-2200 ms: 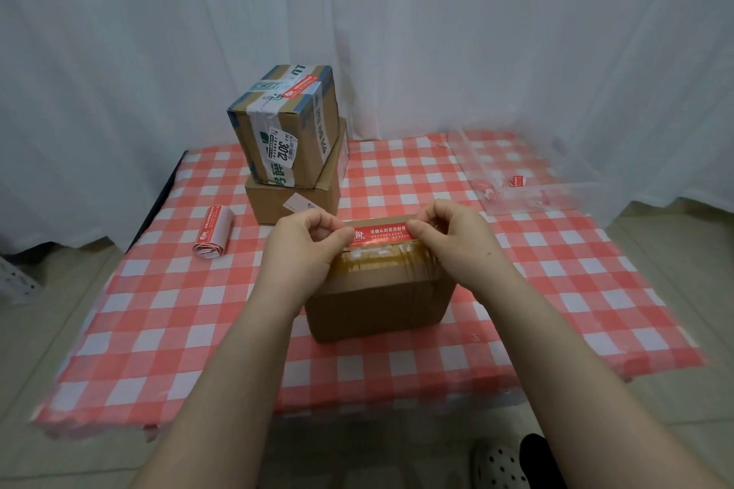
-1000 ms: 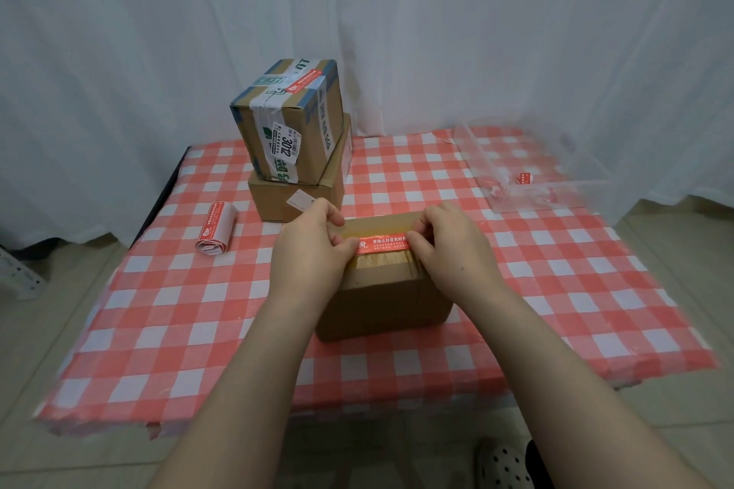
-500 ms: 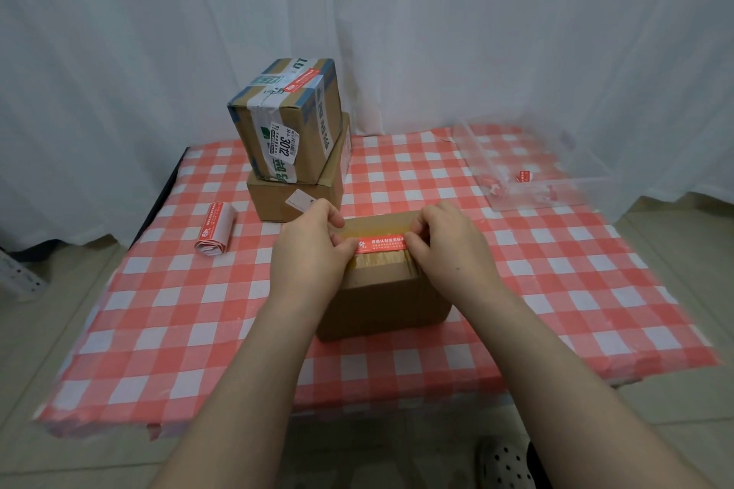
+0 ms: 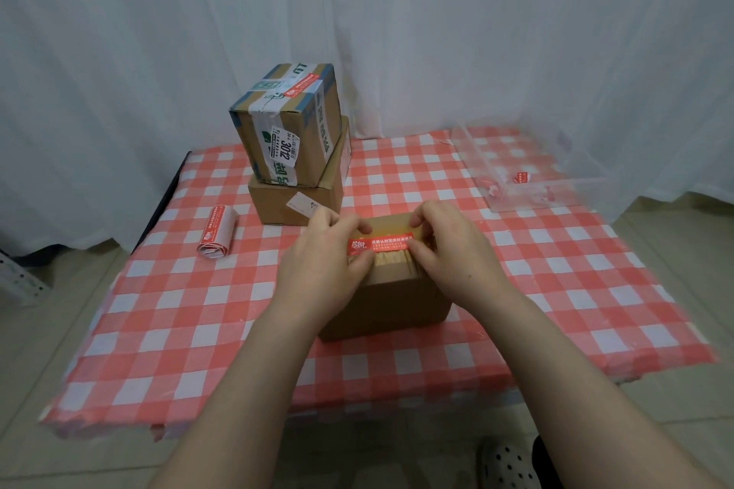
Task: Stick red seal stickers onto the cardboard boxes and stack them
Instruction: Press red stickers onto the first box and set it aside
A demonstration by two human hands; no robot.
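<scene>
Holds red seal sticker (image 4: 380,244) flat across top of near cardboard box (image 4: 391,290), mid-table, ends pinched by curled fingertips of left hand (image 4: 321,262) and right hand (image 4: 452,254). Needs smoothing, then stacking onto two-box stack (image 4: 294,143) behind, upper already stickered.

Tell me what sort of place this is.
Probably a makeshift home packing spot: a red checked tablecloth, white curtains behind, taped cardboard boxes stacked near a roll of red seal stickers.
</scene>
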